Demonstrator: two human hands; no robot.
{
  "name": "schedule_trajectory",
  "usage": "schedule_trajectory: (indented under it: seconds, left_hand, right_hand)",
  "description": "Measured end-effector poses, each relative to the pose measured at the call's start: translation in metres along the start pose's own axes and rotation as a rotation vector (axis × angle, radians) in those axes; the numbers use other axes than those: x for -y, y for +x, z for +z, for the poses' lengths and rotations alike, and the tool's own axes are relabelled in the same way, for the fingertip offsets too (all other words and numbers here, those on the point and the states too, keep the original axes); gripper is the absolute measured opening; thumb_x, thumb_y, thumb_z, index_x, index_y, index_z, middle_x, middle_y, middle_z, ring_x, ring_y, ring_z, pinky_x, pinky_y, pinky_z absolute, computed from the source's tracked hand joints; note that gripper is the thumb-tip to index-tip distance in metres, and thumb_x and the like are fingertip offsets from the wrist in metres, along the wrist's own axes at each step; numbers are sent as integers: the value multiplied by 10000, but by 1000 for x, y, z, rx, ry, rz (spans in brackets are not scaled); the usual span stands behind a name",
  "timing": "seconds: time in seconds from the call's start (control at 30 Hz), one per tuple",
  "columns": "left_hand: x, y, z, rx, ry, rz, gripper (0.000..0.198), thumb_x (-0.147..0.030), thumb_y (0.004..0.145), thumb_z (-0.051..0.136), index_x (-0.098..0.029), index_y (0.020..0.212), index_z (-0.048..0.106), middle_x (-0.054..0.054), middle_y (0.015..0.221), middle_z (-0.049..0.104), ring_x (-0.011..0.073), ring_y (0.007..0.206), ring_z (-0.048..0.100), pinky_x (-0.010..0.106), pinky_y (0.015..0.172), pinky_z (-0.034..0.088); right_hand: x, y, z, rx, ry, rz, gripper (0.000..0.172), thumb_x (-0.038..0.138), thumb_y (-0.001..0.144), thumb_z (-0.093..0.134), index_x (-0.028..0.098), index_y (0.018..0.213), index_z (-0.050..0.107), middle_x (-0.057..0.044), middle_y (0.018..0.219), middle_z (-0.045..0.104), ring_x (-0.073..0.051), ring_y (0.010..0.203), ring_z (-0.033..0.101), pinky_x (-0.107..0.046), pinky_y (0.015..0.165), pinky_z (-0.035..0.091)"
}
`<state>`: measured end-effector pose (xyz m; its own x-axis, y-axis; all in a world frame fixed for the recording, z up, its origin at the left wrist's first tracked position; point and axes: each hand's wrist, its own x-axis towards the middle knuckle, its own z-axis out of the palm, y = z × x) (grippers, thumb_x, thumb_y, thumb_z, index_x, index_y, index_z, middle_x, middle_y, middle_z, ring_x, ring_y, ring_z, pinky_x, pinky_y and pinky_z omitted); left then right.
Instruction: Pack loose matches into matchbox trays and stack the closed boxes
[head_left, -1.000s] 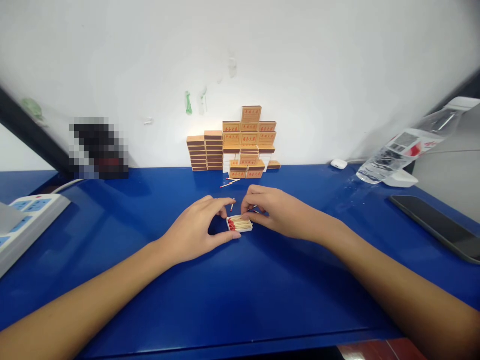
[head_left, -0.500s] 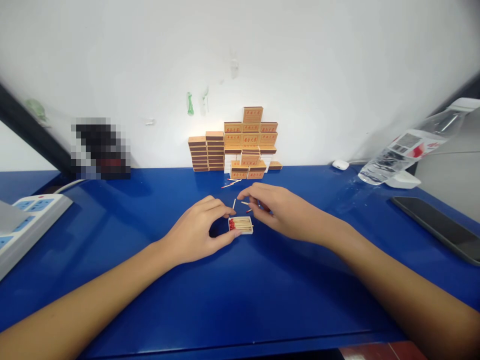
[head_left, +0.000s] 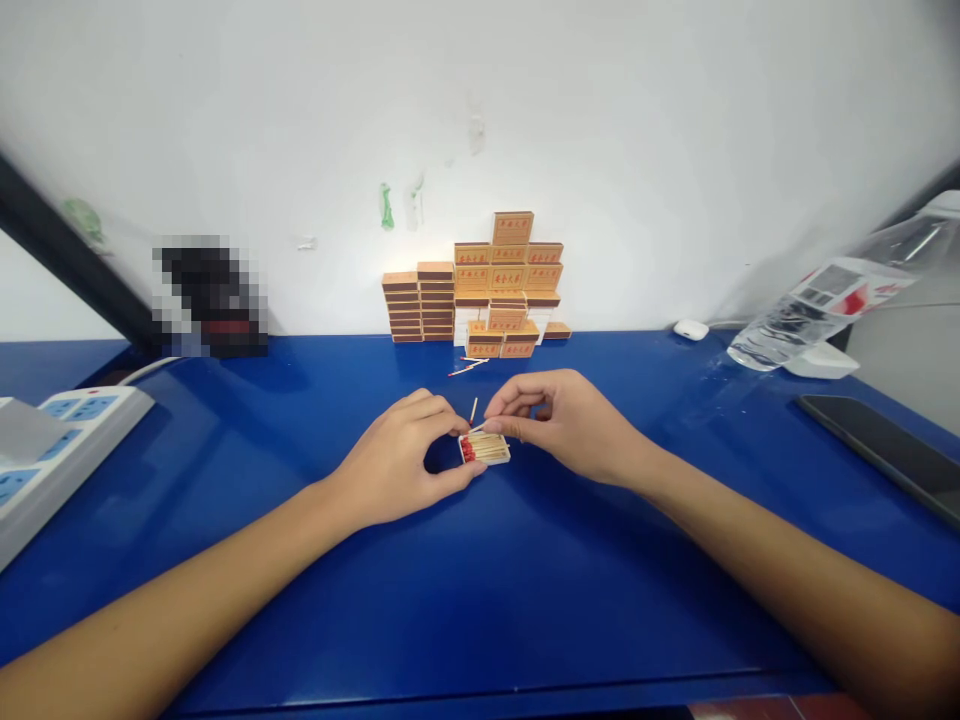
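A small white matchbox tray [head_left: 496, 461] lies on the blue table, filled with red-headed matches [head_left: 487, 447] whose heads point left. My left hand [head_left: 411, 455] grips the tray's left end between thumb and fingers. Over its far edge, my right hand [head_left: 559, 425] pinches a single match [head_left: 478, 428] between thumb and forefinger, held low above the other matches. One loose match [head_left: 473, 409] shows just beyond my left fingertips, partly hidden by them. Several more loose matches [head_left: 468, 367] lie farther back, before the stacked matchboxes.
Stacked matchboxes [head_left: 508, 277] stand against the wall, with a column of further boxes [head_left: 418, 302] to their left. At right are a tilted water bottle [head_left: 817, 295], a white earbud case [head_left: 691, 329] and a phone [head_left: 885, 445]. A power strip [head_left: 71, 450] sits at left.
My right hand has closed on a match and brought it left over the tray. My left hand still holds the tray. The view has shifted slightly.
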<state>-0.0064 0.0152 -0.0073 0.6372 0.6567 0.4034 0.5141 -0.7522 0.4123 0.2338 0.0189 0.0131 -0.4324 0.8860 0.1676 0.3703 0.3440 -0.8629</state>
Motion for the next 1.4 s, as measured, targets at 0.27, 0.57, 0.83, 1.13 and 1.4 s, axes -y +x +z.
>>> schedule_trajectory:
  seconds: [0.27, 0.57, 0.83, 1.13, 1.4]
  left_hand:
    - [2, 0, 1, -10, 2, 13, 208, -377, 919, 759, -197, 1007, 702, 55, 980, 723, 233, 917, 643, 407, 852, 532]
    - [2, 0, 1, -7, -4, 15, 209, -361, 919, 770, -189, 1021, 713, 59, 1017, 730, 231, 945, 638, 410, 882, 529]
    - [2, -1, 1, -19, -3, 34, 228, -383, 923, 771, -192, 1032, 713, 55, 1027, 737, 224, 937, 639, 408, 879, 537]
    - [2, -1, 1, -16, -4, 27, 238, -384, 919, 775, -183, 1035, 720, 61, 1021, 732, 227, 942, 641, 405, 877, 540]
    - [0, 0, 0, -10, -2, 22, 271, -407, 915, 776, -184, 1060, 725, 66, 1025, 733, 236, 947, 642, 420, 885, 542]
  right_hand:
    - [-6, 0, 9, -44, -184, 11, 76, 288, 894, 787, 225, 852, 788, -12, 979, 746, -129, 705, 505, -302, 671, 434]
    - [-1, -6, -9, 100, -380, -114, 81, 265, 952, 720, 216, 914, 770, -18, 949, 647, -146, 783, 562, -305, 733, 449]
    - [-2, -8, -11, 219, -432, -102, 146, 308, 1032, 634, 203, 976, 719, -39, 1035, 632, -170, 874, 598, -325, 797, 464]
    - [2, -8, -20, 136, -540, -131, 155, 310, 1033, 602, 215, 958, 698, -39, 978, 646, -174, 837, 590, -322, 756, 449]
    - [-21, -9, -48, 259, -681, 69, 189, 409, 965, 673, 227, 915, 685, -50, 935, 680, -208, 806, 591, -342, 709, 423]
